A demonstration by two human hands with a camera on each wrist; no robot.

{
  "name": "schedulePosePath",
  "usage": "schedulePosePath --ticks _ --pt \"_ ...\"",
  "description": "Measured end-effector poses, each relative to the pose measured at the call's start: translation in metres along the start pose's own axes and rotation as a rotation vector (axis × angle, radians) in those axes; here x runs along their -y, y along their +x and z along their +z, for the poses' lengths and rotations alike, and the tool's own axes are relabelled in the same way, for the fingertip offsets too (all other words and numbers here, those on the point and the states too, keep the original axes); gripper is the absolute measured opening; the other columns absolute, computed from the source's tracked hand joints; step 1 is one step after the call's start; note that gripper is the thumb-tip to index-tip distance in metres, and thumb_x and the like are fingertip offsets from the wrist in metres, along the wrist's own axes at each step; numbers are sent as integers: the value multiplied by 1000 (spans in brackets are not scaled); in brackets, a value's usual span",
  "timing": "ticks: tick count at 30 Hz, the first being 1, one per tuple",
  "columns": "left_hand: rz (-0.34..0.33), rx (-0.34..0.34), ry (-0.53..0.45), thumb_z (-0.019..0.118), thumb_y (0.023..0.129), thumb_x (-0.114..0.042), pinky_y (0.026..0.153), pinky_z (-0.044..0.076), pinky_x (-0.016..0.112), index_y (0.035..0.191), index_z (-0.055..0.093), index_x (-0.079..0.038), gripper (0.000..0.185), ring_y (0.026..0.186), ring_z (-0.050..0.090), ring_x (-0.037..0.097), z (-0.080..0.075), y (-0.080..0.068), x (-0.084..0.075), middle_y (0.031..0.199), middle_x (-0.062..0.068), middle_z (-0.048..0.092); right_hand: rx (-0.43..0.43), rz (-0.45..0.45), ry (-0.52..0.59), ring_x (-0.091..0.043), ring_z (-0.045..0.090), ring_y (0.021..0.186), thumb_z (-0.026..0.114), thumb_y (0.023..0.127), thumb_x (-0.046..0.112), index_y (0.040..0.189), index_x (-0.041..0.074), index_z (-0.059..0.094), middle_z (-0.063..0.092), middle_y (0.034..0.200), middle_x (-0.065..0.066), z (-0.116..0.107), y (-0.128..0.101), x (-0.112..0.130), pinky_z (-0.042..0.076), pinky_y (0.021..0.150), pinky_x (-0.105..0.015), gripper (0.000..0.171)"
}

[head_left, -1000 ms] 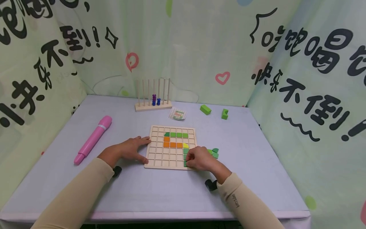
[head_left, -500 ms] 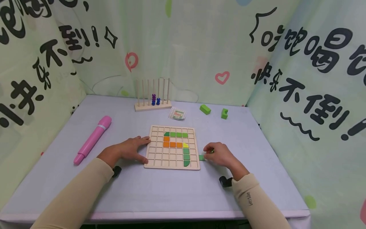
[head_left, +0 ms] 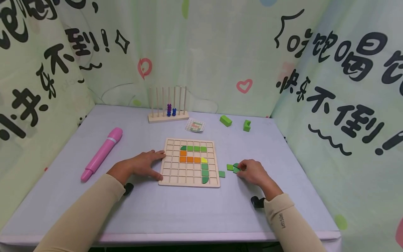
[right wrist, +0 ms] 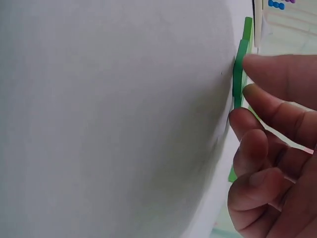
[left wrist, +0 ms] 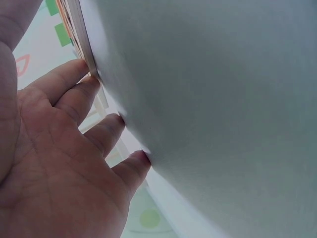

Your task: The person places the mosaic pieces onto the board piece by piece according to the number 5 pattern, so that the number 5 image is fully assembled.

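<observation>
A square wooden grid board (head_left: 179,175) lies mid-table, with a row of light green tiles (head_left: 196,148), orange tiles (head_left: 190,159), a yellow tile (head_left: 204,160) and a column of darker green tiles (head_left: 205,170) set in its cells. My left hand (head_left: 141,163) spreads along the board's left edge, thumb at the near corner; the left wrist view shows the fingertips at the board's side. To the right of the board, my right hand (head_left: 255,172) pinches a dark green tile (right wrist: 238,69) between thumb and index finger, its other fingers curled. The fingers partly cover the tiles there.
Loose green tiles (head_left: 221,174) lie between board and right hand. Behind the board are a patterned card (head_left: 195,125), a bead rack (head_left: 168,117) with upright rods, and two green blocks (head_left: 225,120). A pink stick-shaped object (head_left: 101,155) lies at left. Printed curtains surround the table.
My right hand has left the board's lower right cells, uncovering a rounded green tile there, and moved right to the loose tiles. My left hand has stayed put.
</observation>
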State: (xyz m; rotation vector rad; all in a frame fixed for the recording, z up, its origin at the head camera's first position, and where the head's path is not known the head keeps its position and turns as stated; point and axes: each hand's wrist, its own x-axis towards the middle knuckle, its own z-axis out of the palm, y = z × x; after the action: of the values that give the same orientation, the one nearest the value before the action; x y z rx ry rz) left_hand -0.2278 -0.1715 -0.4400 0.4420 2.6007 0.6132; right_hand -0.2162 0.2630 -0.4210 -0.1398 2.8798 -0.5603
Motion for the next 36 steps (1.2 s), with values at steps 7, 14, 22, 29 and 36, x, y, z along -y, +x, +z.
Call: schedulePosePath --ticks 7,14,22,29,36 --pt "-7 -2 5 87 78 -54 124 22 67 162 37 -20 104 160 14 43 1 1 0 173 7 24 -9 39 -38 -24 60 88 76 93 15 106 3 72 69 99 -10 0 -2 7 52 79 -42 18" --pt "16 4 16 86 80 -53 124 22 66 162 37 -18 103 159 14 44 0 0 -1 173 8 25 -10 -14 -16 -22 59 85 78 88 12 94 5 72 68 90 -6 3 0 9 50 76 -36 11" --pt "9 6 20 86 80 -53 124 22 66 163 37 -18 103 159 14 44 -1 -1 -1 173 7 24 5 -42 -5 -19 58 83 81 86 10 100 4 73 66 89 -4 6 4 9 48 73 -32 18" --pt "2 8 18 87 80 -53 123 22 67 163 36 -18 103 159 14 44 -1 -2 -3 173 7 24 10 -57 -3 -19 57 82 73 92 12 101 4 76 69 90 -4 7 2 15 48 71 -32 12" --pt "-1 11 20 86 80 -52 124 22 67 163 35 -18 103 159 14 44 -2 -2 -3 173 8 24 -4 -167 74 -16 58 81 66 100 17 106 6 79 74 93 -3 10 0 31 48 72 -31 18"
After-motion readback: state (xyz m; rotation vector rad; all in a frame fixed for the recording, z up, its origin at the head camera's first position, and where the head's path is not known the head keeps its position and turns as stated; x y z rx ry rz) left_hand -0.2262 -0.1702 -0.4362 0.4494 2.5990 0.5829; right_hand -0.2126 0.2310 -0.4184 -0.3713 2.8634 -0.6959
